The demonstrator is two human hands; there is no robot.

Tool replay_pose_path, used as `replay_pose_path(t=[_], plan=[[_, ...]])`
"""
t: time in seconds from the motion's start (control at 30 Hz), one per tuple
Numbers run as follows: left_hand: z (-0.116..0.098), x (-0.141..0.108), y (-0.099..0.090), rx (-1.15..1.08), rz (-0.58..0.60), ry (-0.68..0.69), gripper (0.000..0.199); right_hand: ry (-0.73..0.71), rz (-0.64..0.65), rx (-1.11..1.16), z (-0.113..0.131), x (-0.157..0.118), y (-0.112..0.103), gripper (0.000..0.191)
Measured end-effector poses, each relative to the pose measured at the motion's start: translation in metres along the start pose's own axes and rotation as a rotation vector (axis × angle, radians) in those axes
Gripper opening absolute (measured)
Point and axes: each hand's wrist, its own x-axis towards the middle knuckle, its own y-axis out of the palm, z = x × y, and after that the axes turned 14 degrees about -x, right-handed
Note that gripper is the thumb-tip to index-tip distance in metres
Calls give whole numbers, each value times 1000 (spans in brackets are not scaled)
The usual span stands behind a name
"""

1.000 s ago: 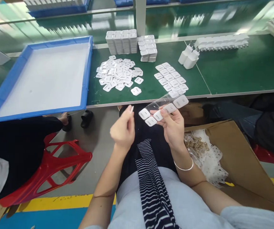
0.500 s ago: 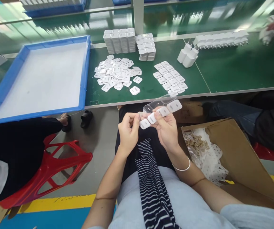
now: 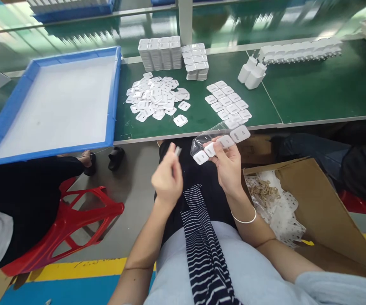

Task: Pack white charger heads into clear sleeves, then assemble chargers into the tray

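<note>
A green worktop [image 3: 322,93] spans the view, and a white tray with a blue rim [image 3: 111,101] lies at its left, jutting past the front edge. An open cardboard box [image 3: 313,203] stands below at the right, with crumpled white sheeting and tan scraps inside, and a red stool [image 3: 74,216] is at the lower left, partly covered by another person's dark clothing. A long row of white plugs [image 3: 300,51] runs along the back right of the worktop. Just beside the tray lies a loose heap of white tags [image 3: 155,95], with a wide stack [image 3: 160,54] and a narrower stack [image 3: 196,61] of white pieces behind it. More tags lie overlapping in a flat group [image 3: 227,101] right of the heap, below two white plugs [image 3: 252,73]. In front of the worktop's edge, the right hand [image 3: 229,169] has its grip closed on a slanting row of four white tags [image 3: 225,142], with clear plastic [image 3: 198,142] behind them. Apart from it, the left hand [image 3: 167,180] pinches a small pale piece [image 3: 178,151], seen nearly edge-on, at its fingertips.
</note>
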Motion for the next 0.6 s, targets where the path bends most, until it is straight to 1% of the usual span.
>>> replay_pose_path(t=[0.03,0.07,0.1,0.13,0.2,0.27,0.33,0.37,0.4,0.47,0.53,0.6], plan=[[-4,-5,4,-43,77,13,15,-2,-4,-2,0,-1,2,17],[-8,-9,8,-84,115,-11,15,-5,-5,2,1,-3,4,16],[-11,-12,11,-123,116,-71,13,-8,-1,14,1,-4,6,14],[-13,-14,13,-171,85,-164,10,-11,9,33,1,-6,8,12],[-13,-14,14,-329,-9,-434,13,-11,25,78,1,-8,11,9],[-12,-10,12,-577,-54,-747,22,-34,3,113,0,-10,12,8],[-11,-6,9,-854,3,-1011,25,-125,-53,101,-3,-10,12,7],[-11,-4,8,-975,50,-1104,25,-199,-60,65,-6,-11,11,6],[-11,-3,8,-1078,89,-1169,23,-285,-37,8,-9,-11,10,6],[-12,0,8,-1224,120,-1240,19,-459,90,-159,-15,-10,5,8],[-13,3,9,-1283,119,-1256,18,-593,257,-339,-18,-8,-4,13],[-14,6,9,-1274,128,-1232,20,-647,396,-491,-15,-4,-15,20]])
